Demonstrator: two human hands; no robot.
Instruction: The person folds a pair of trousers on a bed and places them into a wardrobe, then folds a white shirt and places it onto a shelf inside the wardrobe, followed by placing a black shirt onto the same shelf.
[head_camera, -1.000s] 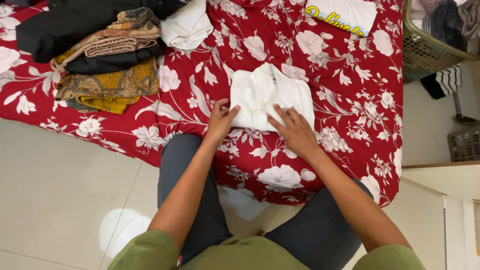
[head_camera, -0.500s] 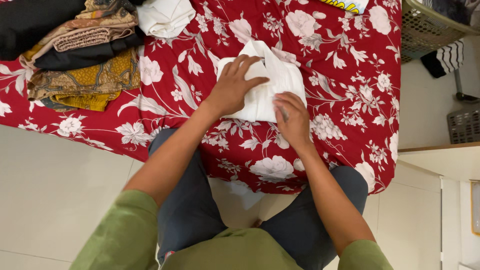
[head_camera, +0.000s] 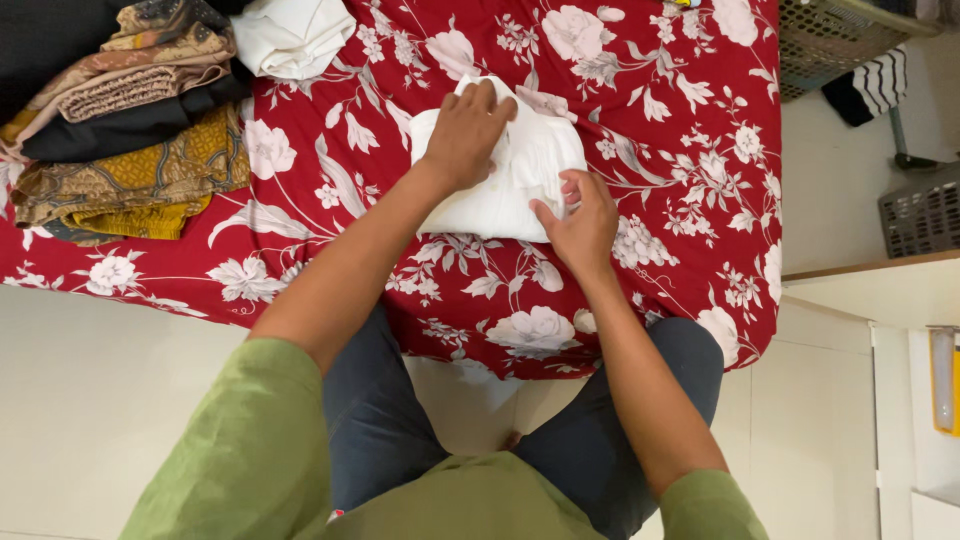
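The folded white garment is lying near the front edge of the bed, with bare red floral cover lying open to its right. The left hand is pressing flat on it, fingers spread; the right hand is pinching its lower right edge. A stack of folded clothes is sitting far left.

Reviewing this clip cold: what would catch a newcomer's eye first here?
First, the red bed cover with white flowers filling the upper frame, and the folded white cloth garment at its middle. The left hand lies flat on top of it, while the right hand touches its lower right edge. At upper left sits a stack of folded brown, black and mustard fabrics, with a bundled white cloth beside it.
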